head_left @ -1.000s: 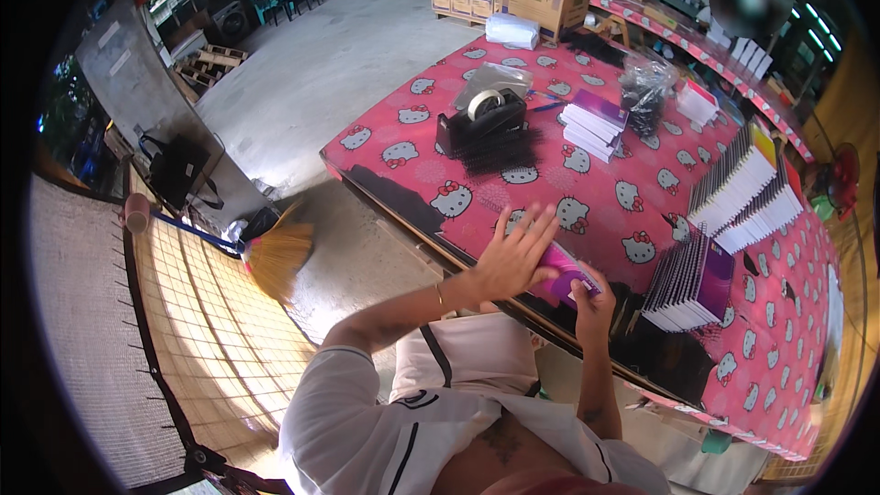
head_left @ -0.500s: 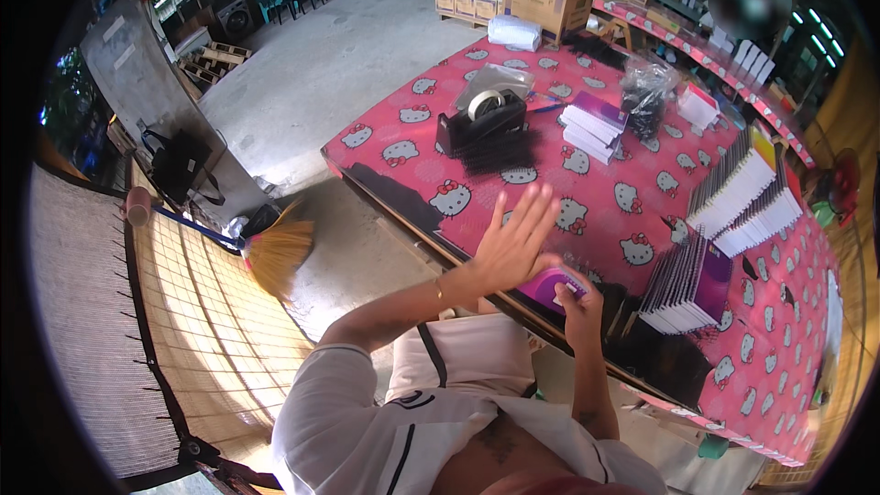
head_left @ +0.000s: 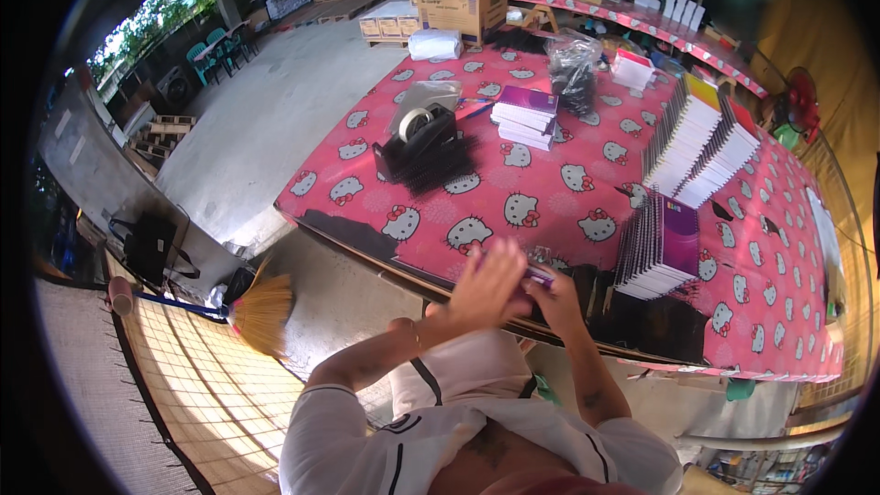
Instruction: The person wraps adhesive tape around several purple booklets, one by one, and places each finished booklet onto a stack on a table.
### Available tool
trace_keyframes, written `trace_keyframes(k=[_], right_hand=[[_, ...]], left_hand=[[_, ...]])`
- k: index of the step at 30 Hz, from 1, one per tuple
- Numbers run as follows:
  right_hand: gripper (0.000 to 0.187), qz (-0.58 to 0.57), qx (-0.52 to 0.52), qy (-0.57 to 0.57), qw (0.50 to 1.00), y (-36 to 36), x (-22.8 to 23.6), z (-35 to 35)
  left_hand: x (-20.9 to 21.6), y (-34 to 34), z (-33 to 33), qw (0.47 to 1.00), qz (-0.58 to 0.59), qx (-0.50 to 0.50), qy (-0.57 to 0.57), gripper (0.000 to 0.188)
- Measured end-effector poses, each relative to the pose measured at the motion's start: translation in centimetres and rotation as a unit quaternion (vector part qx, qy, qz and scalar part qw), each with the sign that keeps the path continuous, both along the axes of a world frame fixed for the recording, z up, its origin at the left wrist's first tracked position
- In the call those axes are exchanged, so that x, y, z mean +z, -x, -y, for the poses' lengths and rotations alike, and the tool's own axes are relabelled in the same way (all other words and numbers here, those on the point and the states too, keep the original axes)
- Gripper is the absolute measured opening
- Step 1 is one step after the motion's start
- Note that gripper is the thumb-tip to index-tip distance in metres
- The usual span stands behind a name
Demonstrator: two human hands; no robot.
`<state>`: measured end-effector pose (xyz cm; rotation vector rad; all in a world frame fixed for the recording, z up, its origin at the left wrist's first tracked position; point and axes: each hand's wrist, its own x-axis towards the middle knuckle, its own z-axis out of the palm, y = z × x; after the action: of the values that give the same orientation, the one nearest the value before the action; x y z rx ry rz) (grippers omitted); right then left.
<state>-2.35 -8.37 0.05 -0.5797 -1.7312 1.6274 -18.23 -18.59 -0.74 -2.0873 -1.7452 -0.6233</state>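
My right hand [head_left: 555, 304] grips a small purple notebook [head_left: 541, 277] at the table's near edge, fingers closed around its right side. Mostly hidden behind my hands, the notebook is tilted and seen nearly edge-on. My left hand [head_left: 490, 286] lies against or just over its left side with the fingers stretched out flat. Motion smears that hand slightly, so I cannot tell whether it touches the cover. Right of my hands stands a stack of purple spiral notebooks [head_left: 674, 238]. Farther off, a smaller pile of purple-covered notebooks [head_left: 525, 115] lies on the table.
A pink cartoon-cat cloth [head_left: 522, 211] covers the table. On it are a black tape dispenser [head_left: 412, 142], black binding combs [head_left: 435, 167], a plastic bag of black pieces [head_left: 573, 78] and taller notebook stacks [head_left: 683, 133]. An open carton [head_left: 458, 14] stands behind. A broom [head_left: 261, 312] leans at left.
My left hand has come down from above the notebook to its left side. The notebook has tipped from showing its cover to nearly edge-on. The whole view has shifted.
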Motion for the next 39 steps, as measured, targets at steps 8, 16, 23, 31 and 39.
trace_keyframes(k=[8,16,23,31,39], right_hand=[[0.033,0.035,-0.013,-0.11,0.993,0.2,-1.4,-2.9],[0.032,0.075,0.009,-0.127,0.989,0.6,-4.6,-3.4],[0.024,0.104,-0.002,-0.111,0.988,0.7,-3.2,-3.3],[0.03,0.127,-0.048,-0.161,0.978,-1.2,-0.5,-2.9],[0.023,0.136,-0.013,-0.165,0.977,-3.8,2.0,-4.6]], left_hand=[[-2.0,-0.7,-0.8,0.996,0.058,-0.062,0.031,0.067],[1.3,0.9,-3.7,0.997,0.032,-0.047,0.046,0.065],[3.4,1.1,-5.5,0.991,0.122,-0.058,-0.009,0.042],[3.4,1.7,-6.5,0.978,0.151,-0.145,0.026,0.021],[3.2,1.4,-6.5,0.984,0.113,-0.134,0.008,0.016]])
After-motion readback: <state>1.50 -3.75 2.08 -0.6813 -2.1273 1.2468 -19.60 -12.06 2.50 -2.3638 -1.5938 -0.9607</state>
